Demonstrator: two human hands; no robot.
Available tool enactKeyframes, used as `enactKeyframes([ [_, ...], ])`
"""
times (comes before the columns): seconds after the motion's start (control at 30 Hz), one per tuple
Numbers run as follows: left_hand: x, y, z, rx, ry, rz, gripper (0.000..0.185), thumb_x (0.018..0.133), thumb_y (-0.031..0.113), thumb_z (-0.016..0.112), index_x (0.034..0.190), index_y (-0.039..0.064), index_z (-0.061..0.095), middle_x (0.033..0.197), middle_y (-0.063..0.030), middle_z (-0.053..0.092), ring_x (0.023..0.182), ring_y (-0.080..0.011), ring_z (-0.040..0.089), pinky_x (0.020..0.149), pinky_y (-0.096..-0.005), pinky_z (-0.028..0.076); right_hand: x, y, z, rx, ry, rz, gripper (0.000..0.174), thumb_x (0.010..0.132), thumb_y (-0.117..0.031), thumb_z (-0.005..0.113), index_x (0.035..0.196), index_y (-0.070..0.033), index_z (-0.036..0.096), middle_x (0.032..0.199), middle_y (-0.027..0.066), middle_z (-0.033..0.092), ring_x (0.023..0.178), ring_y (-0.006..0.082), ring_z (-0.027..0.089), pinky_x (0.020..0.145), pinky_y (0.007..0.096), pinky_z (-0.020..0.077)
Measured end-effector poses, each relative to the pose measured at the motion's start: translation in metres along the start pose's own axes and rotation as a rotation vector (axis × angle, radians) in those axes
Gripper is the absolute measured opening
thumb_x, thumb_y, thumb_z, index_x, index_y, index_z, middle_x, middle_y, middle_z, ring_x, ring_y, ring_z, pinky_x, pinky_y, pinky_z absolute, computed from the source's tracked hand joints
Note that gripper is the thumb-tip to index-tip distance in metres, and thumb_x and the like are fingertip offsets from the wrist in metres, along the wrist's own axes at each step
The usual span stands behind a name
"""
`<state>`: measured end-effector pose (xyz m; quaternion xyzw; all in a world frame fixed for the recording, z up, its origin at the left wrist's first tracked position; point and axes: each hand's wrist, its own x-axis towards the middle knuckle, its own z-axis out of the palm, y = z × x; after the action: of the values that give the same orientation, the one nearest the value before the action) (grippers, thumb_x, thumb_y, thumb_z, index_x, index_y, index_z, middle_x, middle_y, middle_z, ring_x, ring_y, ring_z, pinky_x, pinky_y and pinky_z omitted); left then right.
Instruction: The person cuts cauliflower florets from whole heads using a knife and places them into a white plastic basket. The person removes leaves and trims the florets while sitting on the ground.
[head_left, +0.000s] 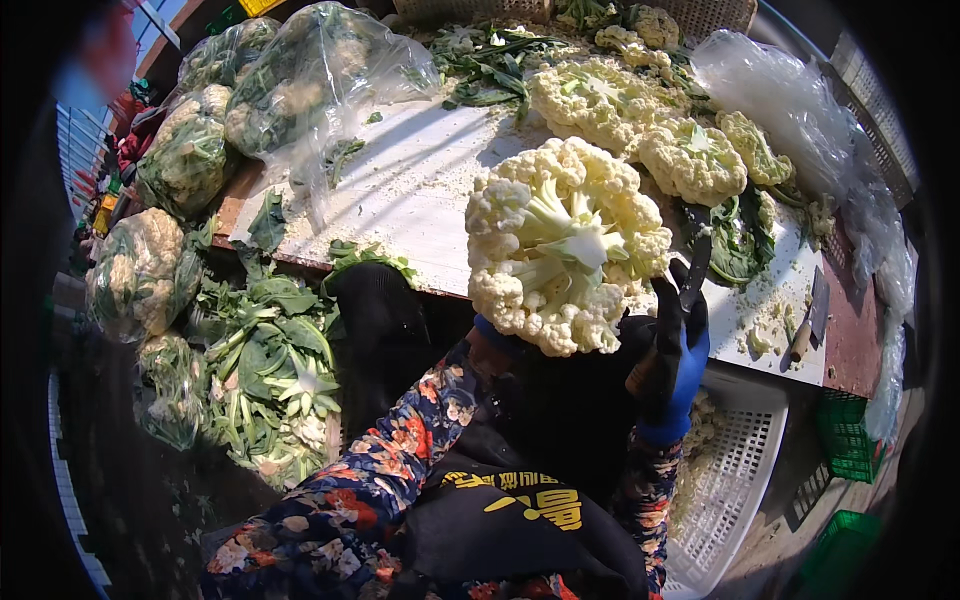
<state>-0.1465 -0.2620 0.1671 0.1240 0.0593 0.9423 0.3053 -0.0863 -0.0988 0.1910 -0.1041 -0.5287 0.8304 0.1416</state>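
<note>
A large cauliflower head (570, 247) is held stem side up over the front edge of the white board (405, 187). Beneath its lower left lies my left hand (495, 335), mostly hidden by the head; only the blue cuff of its glove and the wrist show. My right hand (679, 345), in a black and blue glove, is at the head's right side with a dark knife blade (700, 259) between its fingers, pointing away from me. Trimmed cauliflower heads (694, 161) lie just beyond. A second knife with a wooden handle (802, 341) rests on the board at the right.
Bagged cauliflowers (184, 150) stand at the left, above a heap of cut leaves (277, 360). Clear plastic bags (780, 97) lie at the back right. A white perforated basket (739, 480) holding cauliflower is below the board at the right, near green crates (847, 435).
</note>
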Motion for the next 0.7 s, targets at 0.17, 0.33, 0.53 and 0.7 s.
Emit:
enactKeyframes([
  [0.17, 0.004, 0.007, 0.018, 0.055, -0.043, -0.148, 0.056, 0.093, 0.039, 0.052, 0.135, 0.004, 0.040, 0.135, -0.0129, 0.043, 0.122, -0.0289, 0.046, 0.103, -0.0431, 0.038, -0.016, 0.011, -0.024, 0.039, 0.048, -0.116, 0.036, 0.091, -0.019, 0.058, 0.122, 0.001, 0.052, 0.089, 0.0004, 0.060, 0.071, 0.0038, 0.054, 0.059, 0.0184, 0.0418],
  [0.33, 0.007, -0.028, 0.047, 0.122, 0.068, -0.318, 0.060, 0.092, 0.038, 0.055, 0.137, 0.001, 0.037, 0.140, -0.0143, 0.040, 0.122, -0.0311, 0.046, 0.105, -0.0452, 0.037, -0.059, -0.005, -0.088, -0.064, 0.377, -0.223, 0.020, 0.092, -0.017, 0.057, 0.107, -0.004, 0.059, 0.065, -0.0063, 0.050, 0.046, 0.0014, 0.037, 0.041, 0.0186, 0.0268],
  [0.53, 0.007, -0.150, -0.011, 0.899, 0.198, -0.417, 0.056, 0.071, 0.004, 0.078, 0.120, -0.001, 0.052, 0.109, -0.0076, 0.062, 0.096, -0.0168, 0.061, 0.085, -0.0300, 0.051, -0.111, 0.029, -0.196, -0.046, 0.647, -0.158, 0.008, 0.087, -0.003, 0.053, 0.095, -0.004, 0.055, 0.069, -0.0007, 0.057, 0.052, 0.0056, 0.051, 0.044, 0.0191, 0.0379],
  [0.7, 0.008, -0.193, -0.062, 0.778, 0.316, -0.420, 0.056, 0.069, 0.000, 0.077, 0.119, 0.002, 0.052, 0.107, -0.0080, 0.063, 0.095, -0.0165, 0.061, 0.081, -0.0308, 0.052, -0.126, 0.037, -0.220, -0.121, 0.584, 0.018, 0.020, 0.086, -0.010, 0.062, 0.103, -0.005, 0.055, 0.068, -0.0005, 0.055, 0.048, 0.0087, 0.049, 0.042, 0.0229, 0.0398],
])
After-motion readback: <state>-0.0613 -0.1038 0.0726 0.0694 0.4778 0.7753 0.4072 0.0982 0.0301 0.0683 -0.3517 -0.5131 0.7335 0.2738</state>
